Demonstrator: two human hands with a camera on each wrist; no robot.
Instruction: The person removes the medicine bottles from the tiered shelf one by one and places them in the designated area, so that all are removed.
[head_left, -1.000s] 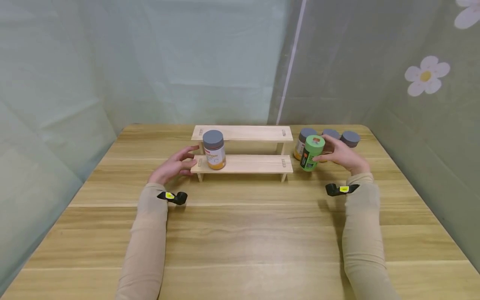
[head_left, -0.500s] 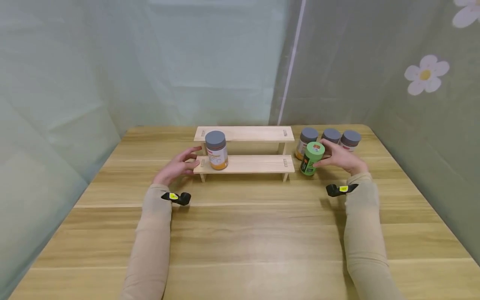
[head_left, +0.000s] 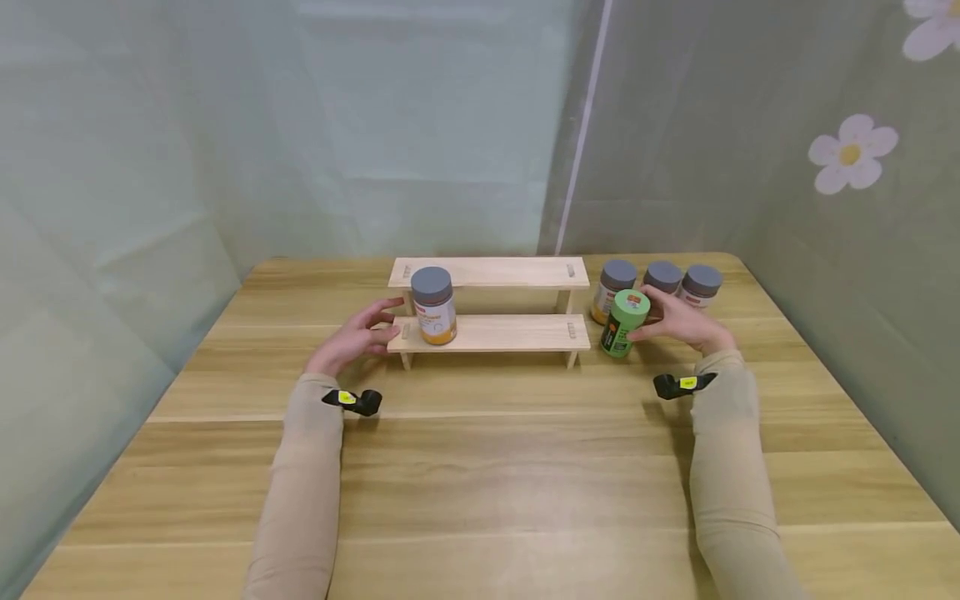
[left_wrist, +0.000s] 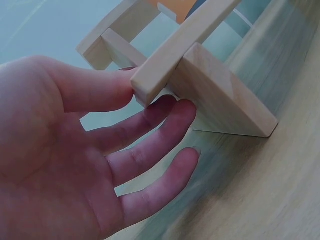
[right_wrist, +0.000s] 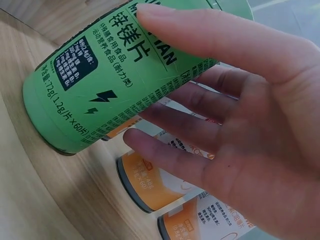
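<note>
My right hand [head_left: 686,323] grips a green supplement jar [head_left: 621,329], thumb on its front and fingers behind it. In the right wrist view the green jar's base is close to the tabletop; I cannot tell whether it touches. My left hand [head_left: 356,337] is at the left end of a two-step wooden rack [head_left: 510,333]. In the left wrist view its thumb touches the end of a board [left_wrist: 160,65], and the other fingers are loosely bent near the rack's leg [left_wrist: 225,92]. On the lower step, near its left end, a grey-lidded jar [head_left: 435,312] stands upright.
Behind the green jar stand three more grey-lidded jars [head_left: 611,296], partly covered by it and by my right hand. The wooden tabletop [head_left: 510,475] stretches in front of the rack. Cloth curtains [head_left: 420,125] hang behind and at the sides.
The green jar has come down slightly in my right hand, beside the rack's right end. My left hand stays at the rack's left end. The head view has shifted a little.
</note>
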